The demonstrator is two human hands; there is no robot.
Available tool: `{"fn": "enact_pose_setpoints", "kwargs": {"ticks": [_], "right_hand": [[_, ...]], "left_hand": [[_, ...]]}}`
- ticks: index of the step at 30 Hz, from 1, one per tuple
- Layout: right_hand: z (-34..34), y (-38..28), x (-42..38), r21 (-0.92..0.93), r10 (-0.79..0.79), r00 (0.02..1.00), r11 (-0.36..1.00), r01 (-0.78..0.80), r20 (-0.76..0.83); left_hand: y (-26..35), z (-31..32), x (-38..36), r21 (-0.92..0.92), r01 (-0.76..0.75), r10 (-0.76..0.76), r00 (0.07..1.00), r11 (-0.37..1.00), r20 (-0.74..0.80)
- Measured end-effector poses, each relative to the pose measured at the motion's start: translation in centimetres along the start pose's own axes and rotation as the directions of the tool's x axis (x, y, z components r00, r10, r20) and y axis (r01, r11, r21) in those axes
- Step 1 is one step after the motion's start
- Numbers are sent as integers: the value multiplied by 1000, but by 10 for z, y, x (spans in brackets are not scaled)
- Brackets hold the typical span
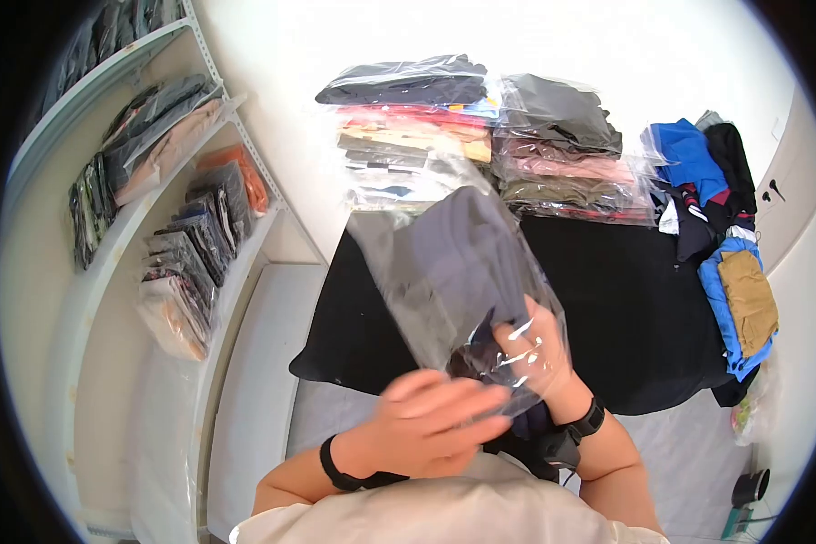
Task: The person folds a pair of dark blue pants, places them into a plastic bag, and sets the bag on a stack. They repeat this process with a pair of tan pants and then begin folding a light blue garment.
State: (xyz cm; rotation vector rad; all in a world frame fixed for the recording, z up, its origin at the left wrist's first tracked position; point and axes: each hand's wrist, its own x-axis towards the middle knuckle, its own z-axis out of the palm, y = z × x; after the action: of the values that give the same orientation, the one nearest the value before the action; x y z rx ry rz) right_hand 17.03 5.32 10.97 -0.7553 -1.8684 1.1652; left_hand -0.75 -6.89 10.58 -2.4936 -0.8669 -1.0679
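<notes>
Mostly bagged: folded grey-blue garment [462, 263] in clear plastic bag [399, 290], above both hands. Right hand [539, 349] inside the mouth, apparently gripping; left hand [435, 422] clasping the bag's lower edge.

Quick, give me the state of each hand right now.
Left hand: closed on the open end of the clear plastic bag.
Right hand: inside the bag, gripping the dark folded garment.

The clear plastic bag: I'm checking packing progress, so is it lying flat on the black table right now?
No, the clear plastic bag with a grey garment inside is held up above the black table by both hands.
</notes>
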Motion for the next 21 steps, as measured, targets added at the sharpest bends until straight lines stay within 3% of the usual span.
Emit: {"fn": "enact_pose_setpoints", "kwargs": {"ticks": [1,2,3,4,6,8,10,14,15,16,17,18,20,21], "right_hand": [[-4,4,1,-3,-37,999,999,37,-15],[-5,8,2,-6,-73,997,997,73,-30],[-4,11,3,-3,-74,997,997,74,-38],[-4,13,4,51,-62,998,997,63,-14],[-3,16,7,104,-53,998,993,51,14],[-3,21,10,-183,-167,986,969,169,22],[-3,32,16,-261,-172,985,950,173,29],[-11,36,29,-254,-128,989,957,142,69],[-15,33,34,-302,-131,986,940,157,106],[-18,28,38,-348,-131,981,921,174,144],[-18,17,40,-283,-55,990,955,91,132],[-19,18,46,-284,-51,990,955,88,135],[-18,25,53,-487,-73,990,865,122,118],[-13,41,52,-622,14,999,783,7,30]], "left_hand": [[-9,3,-15,15,74,-68,970,997,-232],[-18,6,-21,10,148,-128,884,989,-450],[-19,11,-24,-186,372,-415,772,909,-481],[-19,13,-20,-380,552,-670,591,742,-450],[-31,35,-26,-782,529,-870,491,330,-35],[-29,63,-25,-830,553,-909,306,-74,284],[-25,68,-13,-777,527,-756,336,-344,562],[-8,70,2,-601,478,-504,328,-640,799],[-8,75,-3,-601,475,-502,330,-643,799],[-8,83,-13,-620,424,-442,449,-660,777],[-7,90,-22,-633,371,-380,560,-680,736],[-6,95,-30,-631,367,-381,559,-683,737],[-4,91,-35,-683,395,-356,634,-614,687],[-1,85,-38,-658,493,-384,549,-569,743]]}}
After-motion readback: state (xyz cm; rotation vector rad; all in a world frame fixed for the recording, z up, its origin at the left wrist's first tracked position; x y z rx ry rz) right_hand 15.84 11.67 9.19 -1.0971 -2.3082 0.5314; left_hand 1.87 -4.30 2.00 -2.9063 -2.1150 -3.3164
